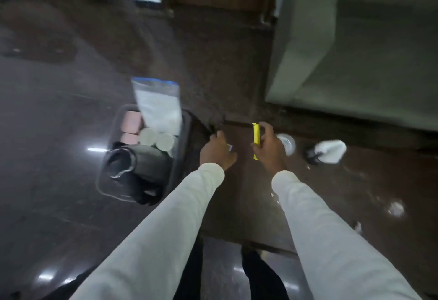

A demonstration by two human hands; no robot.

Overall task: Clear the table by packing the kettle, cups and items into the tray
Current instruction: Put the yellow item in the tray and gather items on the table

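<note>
A dark tray (104, 176) at left of centre holds a black kettle (139, 164) lying on its side, two white cups (156, 139), pink packets (131, 124) and a clear bag of white powder (157, 105) with a blue strip. My right hand (269, 150) is shut on a flat yellow packet (256, 137), held upright above the brown table. My left hand (216, 150) is curled just right of the tray, and a small white item shows at its fingers. Everything is blurred.
On the table to the right lie a small round white lid or cup (286, 143) and a crumpled white bag with a dark tie (328, 151). A pale green seat (343, 50) stands behind. The table's near edge (267, 248) is close to my legs.
</note>
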